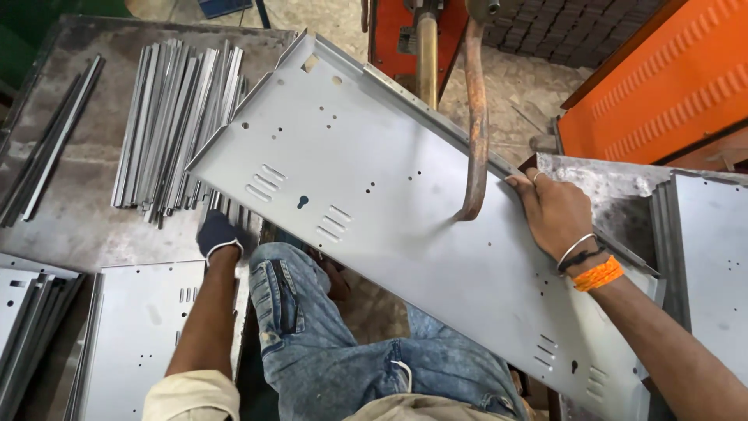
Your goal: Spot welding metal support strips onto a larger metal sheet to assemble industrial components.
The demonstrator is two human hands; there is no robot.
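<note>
Grey sheet-metal panel (405,210) is gripped at its edge by the right hand (555,212); the gloved left hand (218,234) grasps metal strips (175,117).

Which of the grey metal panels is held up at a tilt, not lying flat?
The large perforated panel across the middle, gripped at its upper edge by the right hand. The other panels lie flat in stacks.

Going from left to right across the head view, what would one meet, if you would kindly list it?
Dark strips → bundle of metal strips → gloved left hand → large sheet-metal panel → curved copper arm → bare right hand → orange machine housing.
</note>
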